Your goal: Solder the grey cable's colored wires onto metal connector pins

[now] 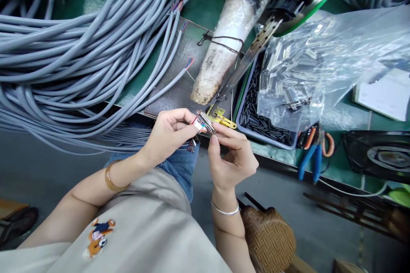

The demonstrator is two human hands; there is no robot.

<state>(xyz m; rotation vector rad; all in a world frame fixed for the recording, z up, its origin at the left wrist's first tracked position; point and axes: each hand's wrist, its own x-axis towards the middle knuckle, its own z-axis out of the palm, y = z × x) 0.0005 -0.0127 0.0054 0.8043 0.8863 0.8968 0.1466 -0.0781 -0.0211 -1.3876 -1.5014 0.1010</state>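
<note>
Between my two hands, at the front edge of the bench, is a small metal multi-pin connector (pixel 206 122) with thin coloured wires at its left end. My left hand (pixel 171 134) pinches the connector and wires between thumb and fingers. On the other end, the fingertips of my right hand (pixel 231 153) close around the connector. A yellow clip-like tool (pixel 224 120) lies just behind it on the bench. Below my left fingers hang more small dark connectors (pixel 192 145), partly hidden.
Thick bundles of grey cable (pixel 128 38) cover the left. A wrapped white roll (pixel 218 51) stands behind my hands. To the right are a bin of black sleeves (pixel 253 115), a plastic bag of metal connectors (pixel 294 68) and blue-handled pliers (pixel 310 162). A woven stool (pixel 269 239) stands below.
</note>
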